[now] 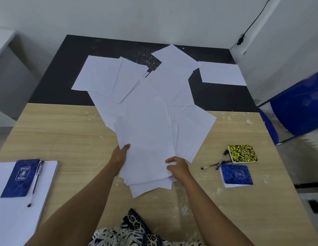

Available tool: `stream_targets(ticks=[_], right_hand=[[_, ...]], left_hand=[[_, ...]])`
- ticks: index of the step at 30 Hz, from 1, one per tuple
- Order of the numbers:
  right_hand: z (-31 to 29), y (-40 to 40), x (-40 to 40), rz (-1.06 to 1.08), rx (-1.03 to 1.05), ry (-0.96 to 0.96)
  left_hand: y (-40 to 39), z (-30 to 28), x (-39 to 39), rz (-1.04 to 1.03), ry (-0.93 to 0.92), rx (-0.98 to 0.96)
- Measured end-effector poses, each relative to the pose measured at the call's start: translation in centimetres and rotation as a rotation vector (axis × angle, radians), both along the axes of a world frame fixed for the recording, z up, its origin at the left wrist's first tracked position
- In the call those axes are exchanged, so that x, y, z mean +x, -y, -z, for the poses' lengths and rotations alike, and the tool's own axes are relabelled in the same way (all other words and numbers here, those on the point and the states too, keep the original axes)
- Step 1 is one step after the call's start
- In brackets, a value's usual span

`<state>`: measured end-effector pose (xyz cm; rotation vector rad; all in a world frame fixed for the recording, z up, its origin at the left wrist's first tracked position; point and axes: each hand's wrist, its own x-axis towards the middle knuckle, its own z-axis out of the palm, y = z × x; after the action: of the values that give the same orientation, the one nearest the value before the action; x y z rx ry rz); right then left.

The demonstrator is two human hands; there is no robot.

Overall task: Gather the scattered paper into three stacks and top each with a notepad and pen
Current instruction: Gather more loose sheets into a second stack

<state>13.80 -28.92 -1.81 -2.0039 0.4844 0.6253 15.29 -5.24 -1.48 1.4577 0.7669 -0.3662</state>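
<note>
**Both hands on the middle sheaf of paper, one stack already topped**

At about 8 o'clock, at the table's (65, 132) left edge, lies a squared stack of white paper (10, 210). On it rest a blue spiral notepad (19, 178) and, just beside that on its right, a pen (36, 183) pointing toward the near edge.

At the centre, around 6 o'clock, the left hand (120, 157) grasps the left edge of a loose sheaf of sheets (147, 157), thumb on top and fingers hidden beneath. The right hand (178, 166) pinches the same sheaf at its lower right side, fingers curled over the top sheet. The sheaf's edges are uneven, with lower sheets fanning out toward the person.

From the sheaf toward 12 o'clock spread the scattered sheets (165, 80), overlapping one another across the seam where the pale wood surface meets the dark speckled surface (69, 55). One single sheet (223, 73) lies apart at about 1 o'clock on the dark part.

At about 4 o'clock sit a yellow-and-black notepad (242, 153) and, nearer the person, a second blue notepad (236, 175). Just left of them, a few pens (216, 162) lie crossed; their number is hard to tell.

At 3 o'clock, beyond the table, stands a blue chair (300, 107).
</note>
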Motion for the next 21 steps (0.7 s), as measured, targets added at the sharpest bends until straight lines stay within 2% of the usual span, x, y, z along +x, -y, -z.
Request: stream_targets(ticks=[3, 7, 12, 16, 21], right_hand=[[0.0, -0.1, -0.1, -0.074, -0.024, 0.004], [0.0, -0.2, 0.1, -0.103, -0.053, 0.035], [0.1, 0.2, 1.3, 0.041, -0.192, 0.070], [-1.0, 0.6, 2.5, 0.200, 0.052, 0.029], [-2.5, 0.9, 3.5, 0.313, 0.399, 0.115]], left_hand=[[0.0, 0.7, -0.3, 0.062, 0.027, 0.067], [-0.1, 0.9, -0.2, -0.020, -0.012, 0.023], [-1.1, 0.3, -0.9, -0.021, 0.035, -0.081], [-2.2, -0.9, -0.7, 0.082, 0.069, -0.126], [-2.8, -2.8, -0.3, 0.211, 0.105, -0.148]])
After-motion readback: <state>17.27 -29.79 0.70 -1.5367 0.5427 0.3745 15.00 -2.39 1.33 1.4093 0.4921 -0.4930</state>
